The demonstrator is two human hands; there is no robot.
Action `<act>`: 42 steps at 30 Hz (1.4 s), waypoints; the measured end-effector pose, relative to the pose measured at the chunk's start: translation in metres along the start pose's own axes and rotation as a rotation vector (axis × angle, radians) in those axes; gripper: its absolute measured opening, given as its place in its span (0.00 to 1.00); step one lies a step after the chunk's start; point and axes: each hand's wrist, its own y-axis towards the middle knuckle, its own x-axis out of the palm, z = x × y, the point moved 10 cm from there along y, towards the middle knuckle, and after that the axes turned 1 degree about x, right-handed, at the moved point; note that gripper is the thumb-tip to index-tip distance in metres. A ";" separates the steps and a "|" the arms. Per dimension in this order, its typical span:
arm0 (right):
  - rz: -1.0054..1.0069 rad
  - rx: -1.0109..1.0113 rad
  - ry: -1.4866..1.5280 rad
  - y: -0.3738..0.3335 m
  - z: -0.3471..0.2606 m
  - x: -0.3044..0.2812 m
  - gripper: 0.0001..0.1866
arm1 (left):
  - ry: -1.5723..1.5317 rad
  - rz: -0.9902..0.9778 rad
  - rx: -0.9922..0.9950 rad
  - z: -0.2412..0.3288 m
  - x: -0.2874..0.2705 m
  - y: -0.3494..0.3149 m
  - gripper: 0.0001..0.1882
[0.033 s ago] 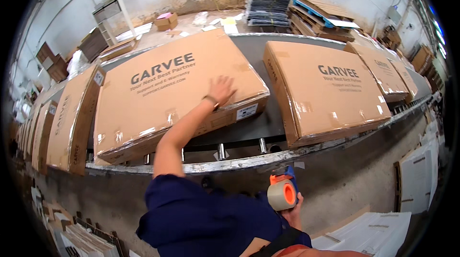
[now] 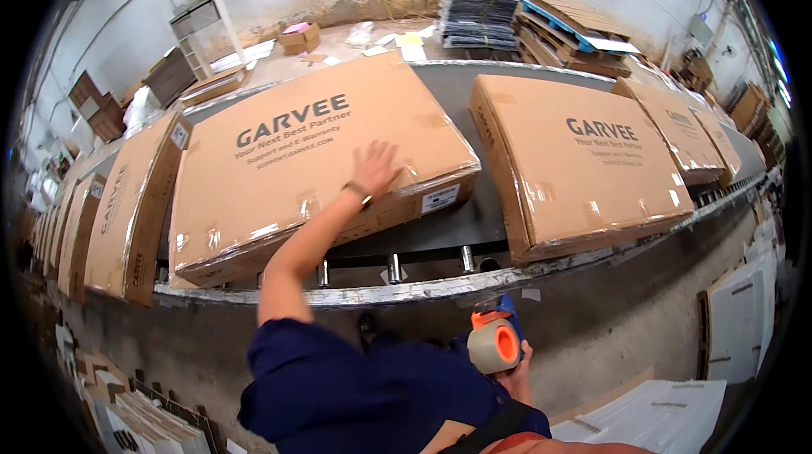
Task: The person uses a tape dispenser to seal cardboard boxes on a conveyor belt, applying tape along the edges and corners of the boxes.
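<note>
My left hand [image 2: 375, 169] lies flat, fingers spread, on top of a large brown cardboard box [image 2: 296, 175], near its front edge. This box sits slightly askew on a conveyor [image 2: 440, 247], and clear tape shines along its near edge. A white label [image 2: 441, 198] is on its front side. Low by my body, my right hand [image 2: 518, 376] is closed around a tape dispenser [image 2: 494, 344] with blue and orange parts and a wide tape roll. The dispenser hides part of the right fingers. To the right lies another taped cardboard box [image 2: 584, 166], apart from the first.
Further cartons line the conveyor at left [image 2: 127, 209] and right [image 2: 674, 128]. Metal rollers [image 2: 394, 268] show inside its pale near rail [image 2: 406, 291]. Behind stand a dark stack of sheets [image 2: 480, 14] and wooden pallets [image 2: 571, 35]. White flat panels [image 2: 651, 416] lie at lower right.
My left hand has slid a little to the left across the box top. The right hand keeps its hold on the tape dispenser. The whole view has shifted slightly.
</note>
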 end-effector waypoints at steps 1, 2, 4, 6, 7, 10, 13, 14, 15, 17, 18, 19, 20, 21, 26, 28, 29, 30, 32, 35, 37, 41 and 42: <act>0.024 0.022 -0.005 0.016 0.008 -0.010 0.35 | 0.013 -0.017 -0.143 -0.040 -0.015 -0.062 0.33; 0.031 0.065 -0.021 0.025 0.020 -0.011 0.34 | 0.020 -0.056 -0.265 -0.072 -0.017 -0.103 0.34; 0.009 0.153 -0.057 0.044 0.028 0.017 0.34 | 0.041 -0.099 -0.420 -0.118 -0.013 -0.152 0.36; -0.068 0.196 -0.092 0.074 0.025 0.047 0.33 | -0.074 -0.291 -0.636 -0.153 0.031 -0.174 0.46; -0.088 0.150 -0.159 0.081 0.012 0.079 0.33 | -0.072 -0.297 -0.653 -0.153 0.029 -0.169 0.46; -0.161 -0.099 -0.274 0.120 -0.048 0.156 0.27 | -0.207 -0.502 -0.773 -0.127 0.031 -0.144 0.58; -0.284 -0.493 -0.455 0.101 -0.123 0.294 0.25 | -0.239 -0.532 -0.826 -0.128 0.024 -0.135 0.64; -0.325 -0.686 -0.527 0.079 -0.142 0.348 0.25 | -0.251 -0.517 -0.862 -0.128 0.019 -0.136 0.64; -0.359 -0.880 -0.581 0.057 -0.156 0.395 0.24 | -0.265 -0.501 -0.903 -0.129 0.015 -0.141 0.63; -0.371 -1.244 -0.661 0.035 -0.162 0.460 0.26 | -0.324 -0.472 -0.910 -0.129 0.015 -0.137 0.63; -0.355 -1.412 -0.701 0.033 -0.158 0.484 0.28 | -0.320 -0.461 -0.919 -0.130 0.013 -0.136 0.63; -0.361 -1.580 -0.791 0.037 -0.145 0.498 0.27 | -0.317 -0.449 -0.926 -0.131 0.013 -0.134 0.63; -0.348 -1.459 -1.032 0.062 -0.117 0.510 0.26 | -0.335 -0.414 -0.932 -0.132 0.009 -0.134 0.63; -0.340 -1.149 -1.194 0.111 -0.079 0.498 0.26 | -0.348 -0.416 -0.932 -0.131 0.009 -0.133 0.63; -0.268 -0.743 -2.016 0.194 0.036 0.453 0.25 | -0.393 -0.345 -0.908 -0.135 0.011 -0.135 0.63; -0.279 -0.724 -2.005 0.211 0.029 0.477 0.25 | -0.417 -0.392 -0.903 -0.134 0.008 -0.135 0.63; -0.295 -0.587 -2.052 0.219 0.032 0.486 0.25 | -0.422 -0.393 -0.892 -0.133 0.007 -0.133 0.63; -0.307 -0.449 -2.091 0.222 0.035 0.484 0.25 | -0.425 -0.395 -0.889 -0.132 0.007 -0.131 0.63; -0.288 -0.572 -2.093 0.213 0.032 0.467 0.25 | -0.435 -0.412 -0.884 -0.127 0.007 -0.128 0.62; -0.250 -0.708 -1.974 0.163 0.039 0.418 0.25 | -0.401 -0.402 -0.915 -0.137 0.011 -0.137 0.62; -0.250 -0.724 -2.053 0.132 0.052 0.376 0.26 | -0.368 -0.416 -0.902 -0.138 0.013 -0.140 0.64; -0.158 -0.800 -2.059 0.139 0.085 0.300 0.24 | -0.332 -0.450 -0.869 -0.131 0.016 -0.134 0.62; -0.141 -0.837 -2.029 0.150 0.086 0.305 0.23 | -0.332 -0.416 -0.839 -0.127 0.013 -0.132 0.62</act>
